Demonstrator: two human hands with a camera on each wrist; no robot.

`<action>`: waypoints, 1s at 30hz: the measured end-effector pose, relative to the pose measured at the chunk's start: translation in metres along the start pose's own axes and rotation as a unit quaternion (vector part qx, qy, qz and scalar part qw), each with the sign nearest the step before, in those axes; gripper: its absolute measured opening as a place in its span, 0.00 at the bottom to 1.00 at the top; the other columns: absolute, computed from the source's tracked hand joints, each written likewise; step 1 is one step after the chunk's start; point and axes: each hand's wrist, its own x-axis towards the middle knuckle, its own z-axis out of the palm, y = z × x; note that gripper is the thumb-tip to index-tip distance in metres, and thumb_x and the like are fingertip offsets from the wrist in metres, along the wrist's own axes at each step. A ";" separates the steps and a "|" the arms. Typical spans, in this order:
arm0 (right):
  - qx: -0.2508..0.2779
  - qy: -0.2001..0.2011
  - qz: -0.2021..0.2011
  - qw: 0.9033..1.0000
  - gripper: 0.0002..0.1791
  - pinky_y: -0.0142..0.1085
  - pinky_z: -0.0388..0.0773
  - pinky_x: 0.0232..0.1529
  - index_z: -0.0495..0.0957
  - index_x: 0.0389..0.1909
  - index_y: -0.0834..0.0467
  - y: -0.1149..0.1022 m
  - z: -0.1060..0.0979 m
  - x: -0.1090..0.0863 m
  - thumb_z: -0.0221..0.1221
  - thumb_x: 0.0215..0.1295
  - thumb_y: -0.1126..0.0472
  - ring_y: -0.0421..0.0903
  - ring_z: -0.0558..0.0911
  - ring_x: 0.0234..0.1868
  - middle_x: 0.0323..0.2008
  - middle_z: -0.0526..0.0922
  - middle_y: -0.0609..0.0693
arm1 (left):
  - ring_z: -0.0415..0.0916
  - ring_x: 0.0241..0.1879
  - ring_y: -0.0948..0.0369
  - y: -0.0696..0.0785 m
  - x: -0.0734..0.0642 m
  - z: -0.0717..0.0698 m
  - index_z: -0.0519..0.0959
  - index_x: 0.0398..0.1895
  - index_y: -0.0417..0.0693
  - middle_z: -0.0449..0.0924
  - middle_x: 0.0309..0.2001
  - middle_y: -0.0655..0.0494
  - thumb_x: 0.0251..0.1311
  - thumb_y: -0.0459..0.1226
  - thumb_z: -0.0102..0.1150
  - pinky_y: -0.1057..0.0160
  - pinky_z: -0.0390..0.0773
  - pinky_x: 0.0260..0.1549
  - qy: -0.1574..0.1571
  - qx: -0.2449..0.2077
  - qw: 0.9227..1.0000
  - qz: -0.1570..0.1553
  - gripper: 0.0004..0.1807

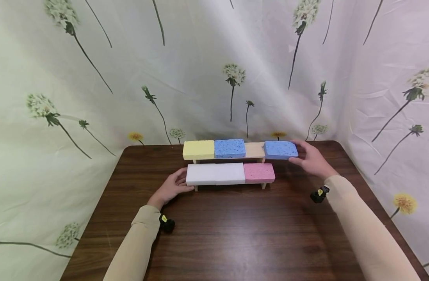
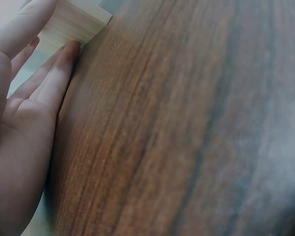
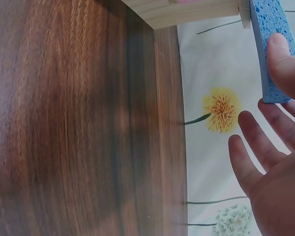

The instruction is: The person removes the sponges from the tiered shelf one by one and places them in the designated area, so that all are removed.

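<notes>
My right hand (image 1: 312, 159) pinches a blue sponge (image 1: 280, 150) between thumb and index finger, its other fingers spread apart in the right wrist view. That sponge overlaps the right end of the upper wooden shelf (image 1: 254, 150) in the head view. A yellow sponge (image 1: 198, 150) and another blue sponge (image 1: 230, 148) lie side by side on this shelf, with bare wood to their right. My left hand (image 1: 173, 184) is at the left end of the lower shelf, beside a white sponge (image 1: 201, 174); its fairly straight fingers touch a wooden leg (image 2: 71, 29) in the left wrist view.
A second white sponge (image 1: 230, 173) and a pink sponge (image 1: 259, 173) fill the rest of the lower shelf. Both shelves stand on a dark wooden table (image 1: 242, 230), near its back edge. A flower-print cloth (image 1: 200, 86) hangs behind and around the table.
</notes>
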 end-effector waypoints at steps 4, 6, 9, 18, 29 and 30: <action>0.004 -0.003 0.012 1.000 0.39 0.60 0.76 0.66 0.57 0.80 0.63 0.002 -0.002 -0.002 0.64 0.75 0.64 0.65 0.75 0.68 0.72 0.69 0.67 | 0.66 0.73 0.41 0.001 0.000 0.000 0.59 0.81 0.39 0.65 0.75 0.34 0.61 0.30 0.76 0.66 0.78 0.61 0.003 0.000 1.000 -0.003 0.48; 0.007 -0.005 0.017 1.000 0.39 0.60 0.75 0.66 0.57 0.81 0.63 0.002 -0.003 -0.004 0.63 0.75 0.64 0.66 0.74 0.69 0.72 0.67 0.68 | 0.66 0.73 0.40 0.001 0.000 0.000 0.59 0.81 0.38 0.65 0.75 0.34 0.61 0.30 0.76 0.66 0.78 0.61 0.003 0.000 1.000 -0.002 0.48; 0.010 -0.005 0.024 1.000 0.39 0.60 0.75 0.66 0.57 0.80 0.63 0.002 -0.004 -0.005 0.63 0.75 0.65 0.66 0.74 0.69 0.73 0.66 0.68 | 0.66 0.73 0.41 0.002 0.000 0.001 0.59 0.81 0.39 0.65 0.75 0.35 0.61 0.30 0.76 0.67 0.77 0.61 0.003 0.002 1.000 -0.002 0.48; 0.011 -0.008 0.028 1.000 0.38 0.62 0.75 0.66 0.56 0.80 0.64 0.006 -0.007 -0.007 0.63 0.75 0.66 0.67 0.74 0.69 0.74 0.66 0.69 | 0.66 0.73 0.42 0.002 0.000 0.001 0.59 0.81 0.39 0.66 0.74 0.35 0.61 0.30 0.75 0.63 0.76 0.64 0.005 0.007 1.000 -0.005 0.47; 0.021 -0.005 0.029 0.999 0.36 0.52 0.79 0.63 0.58 0.79 0.64 0.013 -0.008 -0.010 0.62 0.75 0.67 0.65 0.75 0.68 0.73 0.67 0.68 | 0.67 0.73 0.42 0.001 0.000 0.001 0.61 0.80 0.41 0.68 0.73 0.36 0.60 0.31 0.76 0.62 0.75 0.66 0.010 0.017 1.000 -0.008 0.47; 0.020 -0.005 0.029 0.999 0.36 0.52 0.79 0.63 0.58 0.78 0.64 0.014 -0.008 -0.011 0.62 0.75 0.68 0.66 0.75 0.68 0.72 0.67 0.69 | 0.68 0.73 0.42 0.001 0.000 0.001 0.61 0.80 0.41 0.68 0.73 0.36 0.60 0.31 0.77 0.62 0.75 0.65 0.012 0.015 1.000 -0.010 0.47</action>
